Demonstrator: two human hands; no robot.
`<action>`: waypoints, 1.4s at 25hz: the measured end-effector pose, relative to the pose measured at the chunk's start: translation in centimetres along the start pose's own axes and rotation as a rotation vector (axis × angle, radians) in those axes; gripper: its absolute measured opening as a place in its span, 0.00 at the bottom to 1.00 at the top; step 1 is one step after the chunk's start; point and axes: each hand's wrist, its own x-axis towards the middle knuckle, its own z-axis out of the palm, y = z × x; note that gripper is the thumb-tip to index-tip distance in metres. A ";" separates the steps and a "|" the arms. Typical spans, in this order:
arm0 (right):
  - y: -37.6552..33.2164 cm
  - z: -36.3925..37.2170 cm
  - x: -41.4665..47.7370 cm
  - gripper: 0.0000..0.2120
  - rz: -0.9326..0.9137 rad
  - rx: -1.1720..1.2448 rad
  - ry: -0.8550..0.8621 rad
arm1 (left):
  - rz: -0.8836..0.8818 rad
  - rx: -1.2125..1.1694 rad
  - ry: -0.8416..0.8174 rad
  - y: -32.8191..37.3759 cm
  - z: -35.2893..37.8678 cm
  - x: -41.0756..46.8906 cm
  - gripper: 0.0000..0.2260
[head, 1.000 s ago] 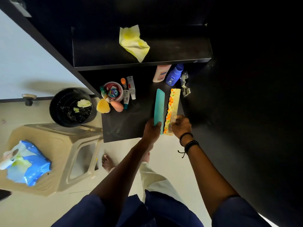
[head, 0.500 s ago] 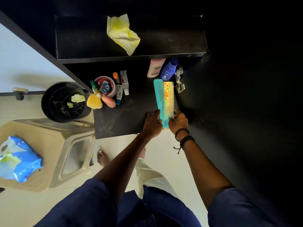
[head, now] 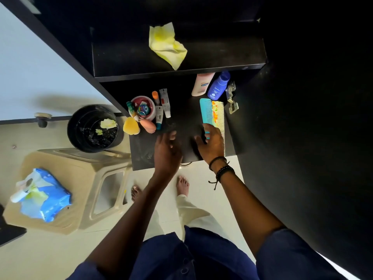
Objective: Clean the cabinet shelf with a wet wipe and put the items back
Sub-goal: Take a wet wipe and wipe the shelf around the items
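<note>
A crumpled yellow wet wipe [head: 167, 45] lies on the upper black cabinet shelf [head: 222, 55]. On the lower shelf [head: 185, 118] a teal comb [head: 204, 110] and a floral yellow comb [head: 219, 114] lie stacked lengthwise at the right. My right hand [head: 212, 144] rests flat on their near ends, fingers spread. My left hand [head: 167, 150] hovers open over the shelf's front middle, blurred, holding nothing. A pink bottle [head: 201, 83] and a blue lotion bottle [head: 219, 85] stand behind the combs.
At the shelf's left are a red bowl [head: 144, 107] of small items, several tubes [head: 165, 102], a yellow sponge [head: 131, 126] and a pink sponge [head: 148, 126]. A black bin [head: 92, 128] stands on the floor. A blue wipes pack [head: 44, 197] lies on a beige stool [head: 80, 178].
The two combs were brought together and stacked at the right. My left hand has let go of the teal comb and drawn left; my right hand now lies flat on them.
</note>
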 end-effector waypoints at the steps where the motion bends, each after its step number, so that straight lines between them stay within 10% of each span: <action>1: -0.7 0.8 0.0 0.22 -0.045 -0.005 -0.029 | 0.061 0.062 0.068 -0.2 -1.4 -0.3 0.15; 8: -6.8 6.8 -1.1 0.22 -0.362 0.006 -0.252 | 0.061 0.354 0.271 -2.6 -8.0 1.7 0.28; 16: -7.9 9.4 -0.7 0.16 -0.413 -0.104 -0.232 | -0.020 0.381 0.142 -3.5 -9.5 5.0 0.18; 35: -2.1 -2.1 3.0 0.16 -0.102 -0.147 0.089 | 0.370 0.457 -0.134 7.2 1.6 9.3 0.11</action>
